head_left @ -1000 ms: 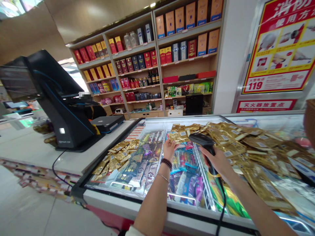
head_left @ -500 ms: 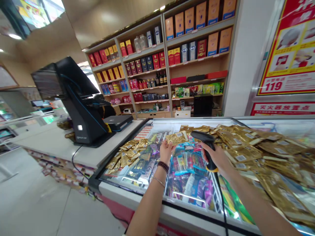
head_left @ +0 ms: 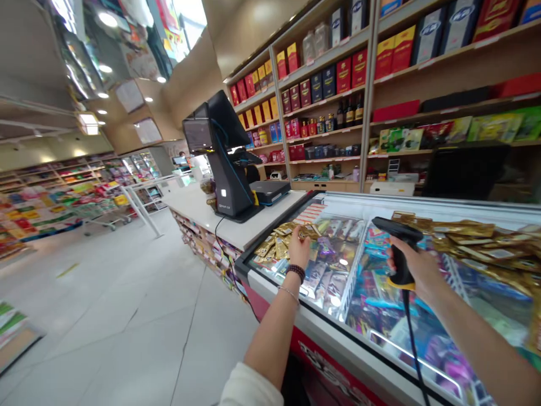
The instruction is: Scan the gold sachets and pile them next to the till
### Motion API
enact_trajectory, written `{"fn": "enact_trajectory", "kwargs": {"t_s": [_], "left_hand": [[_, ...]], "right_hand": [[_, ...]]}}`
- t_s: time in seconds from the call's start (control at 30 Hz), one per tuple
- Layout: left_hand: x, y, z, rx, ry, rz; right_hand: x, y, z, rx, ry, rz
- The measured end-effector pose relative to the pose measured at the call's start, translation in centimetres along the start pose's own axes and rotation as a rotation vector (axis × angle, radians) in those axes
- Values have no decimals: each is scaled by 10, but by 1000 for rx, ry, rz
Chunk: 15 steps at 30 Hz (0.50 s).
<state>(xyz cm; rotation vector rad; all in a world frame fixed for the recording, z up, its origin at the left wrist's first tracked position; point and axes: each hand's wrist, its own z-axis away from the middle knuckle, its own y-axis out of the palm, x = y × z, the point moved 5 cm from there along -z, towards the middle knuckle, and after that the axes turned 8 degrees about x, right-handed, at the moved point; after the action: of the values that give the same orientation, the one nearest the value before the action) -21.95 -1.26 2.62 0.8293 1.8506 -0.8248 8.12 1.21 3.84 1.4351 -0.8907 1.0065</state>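
My left hand point(head_left: 299, 248), with beaded bracelets at the wrist, is at the left end of the glass-topped freezer point(head_left: 270, 282). Its fingers are closed on a gold packet point(head_left: 311, 231), partly hidden by the hand. Just left of it, a small pile of gold packets point(head_left: 274, 243) lies on the glass. Further right, my right hand point(head_left: 416, 268) grips a black barcode scanner point(head_left: 399, 228) with a yellow-orange ring at the handle's base. The scanner is held above the glass, its head pointing left, and its cable hangs down over the freezer's front.
A larger heap of gold packets point(head_left: 494, 242) covers the freezer's right side. Left of the freezer, a white counter point(head_left: 198, 206) carries a black checkout terminal point(head_left: 226, 163). Shelves point(head_left: 325, 93) with boxes and bottles stand behind. Colourful frozen packs show through the glass.
My view has turned left. My left hand has carried the gold packet from beside the scanner to the small pile on the left. The scanner stays in my right hand.
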Motion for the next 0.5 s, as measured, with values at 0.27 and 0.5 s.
{"fn": "enact_trajectory", "kwargs": {"t_s": [0.27,0.5], "left_hand": [[-4,-19,18,-50,-16,-844],[-13,-11,22,-13,0,-980]], "right_hand": [[-5,-9,2,-44,14,10],[7,-15,8,-55,-41,55]]}}
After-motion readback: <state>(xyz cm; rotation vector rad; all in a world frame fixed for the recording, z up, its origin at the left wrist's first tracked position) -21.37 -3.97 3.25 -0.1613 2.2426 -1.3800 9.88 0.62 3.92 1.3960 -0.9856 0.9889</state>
